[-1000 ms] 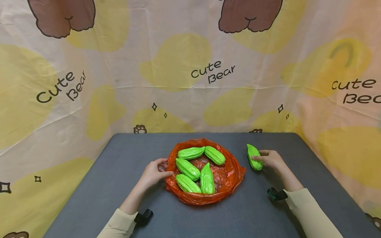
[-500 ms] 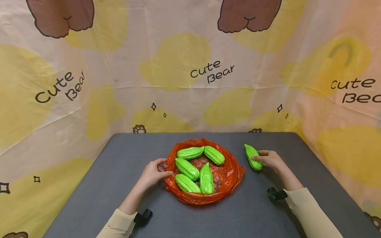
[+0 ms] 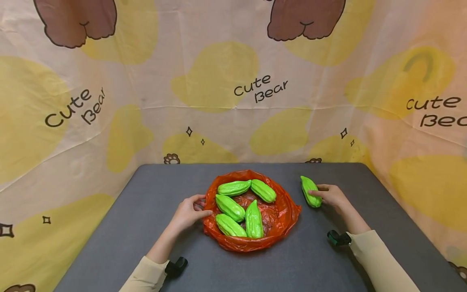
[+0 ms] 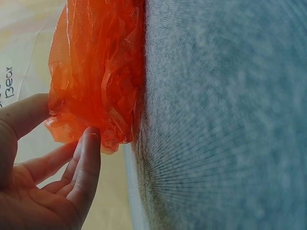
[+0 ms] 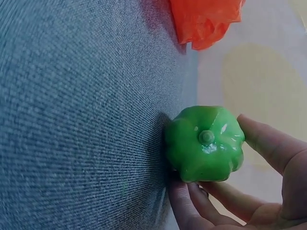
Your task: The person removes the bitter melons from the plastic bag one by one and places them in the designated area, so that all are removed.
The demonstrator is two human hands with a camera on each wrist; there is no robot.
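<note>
In the head view, a crumpled red plastic bag [image 3: 288,225] sits with its mouth spread wide. Several glossy green ribbed gourds [image 3: 254,219] lie inside it. My left hand [image 3: 187,213] pinches the bag's left rim with thumb and fingers; the left wrist view shows the thumb tip partly hidden at the orange-red plastic [image 4: 103,72]. To the right of the bag, my right hand [image 3: 333,196] holds another green gourd [image 3: 310,191] between thumb and fingers. End-on in the right wrist view, this gourd [image 5: 204,155] shows a small round nub and sits very close to the table surface.
The grey cloth-covered table [image 3: 284,267] has rounded far corners. A printed curtain [image 3: 219,61] stands behind and at both sides. Each wrist wears a black strap mount, like the right mount [image 3: 339,238]. Inside the bag, bare red plastic [image 3: 269,213] shows at the right.
The gourd in my right hand has tilted slightly, its pointed far end shifting a little left. The left hand, bag and gourds inside it look unchanged.
</note>
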